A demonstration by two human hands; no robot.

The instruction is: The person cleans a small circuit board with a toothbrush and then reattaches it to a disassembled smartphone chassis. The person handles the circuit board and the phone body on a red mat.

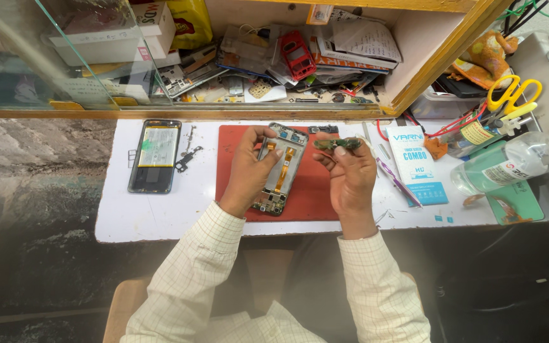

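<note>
My left hand (249, 170) grips an opened phone frame (281, 170) by its left edge, holding it tilted above the red work mat (316, 190). An orange flex cable runs down the frame's middle. My right hand (351, 174) pinches a small green circuit board (338, 144) between thumb and fingers, just to the right of the frame's top. Another opened phone (155, 155) with its battery showing lies flat on the white table (160, 216) to the left.
A small blue-and-white box (415, 164), a clear spray bottle (516, 162), yellow scissors (513, 94) and a teal mat (516, 202) sit at the right. A shelf behind holds several phone parts, including a red frame (297, 54). Small loose parts (189, 155) lie beside the left phone.
</note>
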